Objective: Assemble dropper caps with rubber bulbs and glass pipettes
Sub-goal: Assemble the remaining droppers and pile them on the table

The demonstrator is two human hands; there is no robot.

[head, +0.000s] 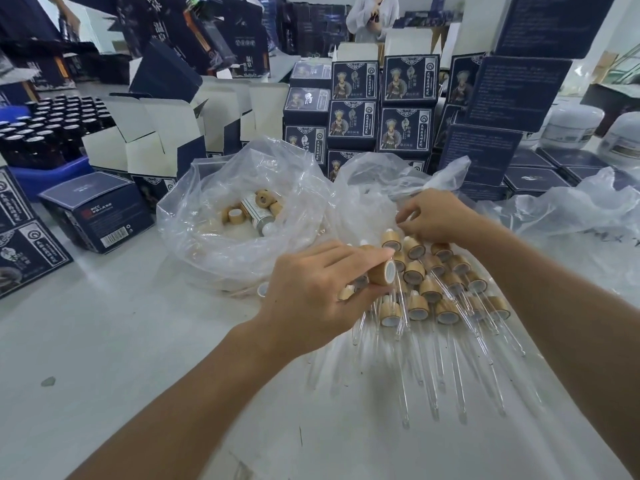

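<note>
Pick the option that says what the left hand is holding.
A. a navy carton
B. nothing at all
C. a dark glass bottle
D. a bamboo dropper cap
D: the left hand grips a bamboo dropper cap, its white-lined open end facing the camera, just above the pile of assembled droppers lying on the table.

— Where does the view look from?
— One head-worn wide-angle camera, tilted forward and down, close over the white table (104, 341); both forearms enter from six o'clock; stacked dark boxes (381, 109) stand farther off at twelve.
— Any second view?
— One only.
</note>
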